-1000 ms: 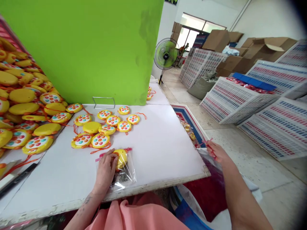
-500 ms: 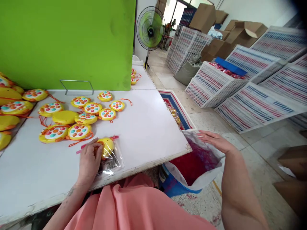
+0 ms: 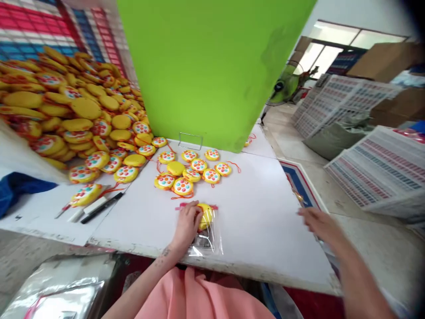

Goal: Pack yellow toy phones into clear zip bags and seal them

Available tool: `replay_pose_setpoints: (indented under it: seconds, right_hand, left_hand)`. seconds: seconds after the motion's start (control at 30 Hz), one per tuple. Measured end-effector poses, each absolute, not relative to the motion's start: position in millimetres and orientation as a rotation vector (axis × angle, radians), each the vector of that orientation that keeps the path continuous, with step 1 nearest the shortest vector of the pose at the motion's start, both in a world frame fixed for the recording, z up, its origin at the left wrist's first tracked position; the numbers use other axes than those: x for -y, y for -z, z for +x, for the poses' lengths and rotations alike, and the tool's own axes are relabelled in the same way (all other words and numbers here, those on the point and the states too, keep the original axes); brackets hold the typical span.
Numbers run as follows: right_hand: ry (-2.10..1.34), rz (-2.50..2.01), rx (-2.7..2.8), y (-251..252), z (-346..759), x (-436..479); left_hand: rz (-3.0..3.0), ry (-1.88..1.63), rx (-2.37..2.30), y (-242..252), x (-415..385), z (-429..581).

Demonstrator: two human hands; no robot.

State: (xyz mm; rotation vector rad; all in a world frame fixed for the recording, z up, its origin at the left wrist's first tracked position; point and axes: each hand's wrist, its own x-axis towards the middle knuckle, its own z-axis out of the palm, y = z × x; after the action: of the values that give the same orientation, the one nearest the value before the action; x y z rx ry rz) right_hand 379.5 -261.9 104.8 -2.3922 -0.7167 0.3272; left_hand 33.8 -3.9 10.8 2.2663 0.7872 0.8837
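My left hand (image 3: 186,225) presses on a clear plastic bag (image 3: 206,237) with a pink strip along its top. A yellow round toy (image 3: 206,215) sits inside the bag, and my fingers curl over its left side. The bag lies near the front edge of the white table (image 3: 262,217). My right hand (image 3: 319,223) hovers over the table's right edge with fingers stretched out and nothing in it; it is blurred. A cluster of several yellow toys with coloured buttons (image 3: 191,173) lies just beyond the bag.
A big heap of the same yellow toys (image 3: 69,110) fills the left. A green board (image 3: 212,66) stands behind a small wire stand (image 3: 190,141). Pens (image 3: 96,208) lie at left. Stacked white crates (image 3: 375,168), cardboard boxes and a fan (image 3: 282,88) stand on the floor at right.
The view has swung left, bringing the toy heap into sight. My right hand has come up from the bag beside the table to the table's right edge. My left hand stays on the bagged toy.
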Motion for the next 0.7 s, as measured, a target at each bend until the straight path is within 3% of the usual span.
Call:
replay_pose_setpoints:
  seconds: [0.1, 0.23, 0.53, 0.7]
  right_hand:
    - [-0.706, -2.162, 1.037, -76, 296, 163]
    - [-0.797, -2.016, 1.190, -39, 212, 87]
    - [-0.610, -1.946, 1.226, -36, 194, 68]
    - [-0.736, -1.643, 1.016, -47, 175, 68]
  left_hand:
    - [2.255, -0.875, -0.797, -10, 6, 34]
    - [2.223, -0.834, -0.834, -15, 5, 34]
    - [2.257, -0.522, -0.800, -56, -6, 37]
    - [2.209, -0.579, -0.797, -60, -1, 28]
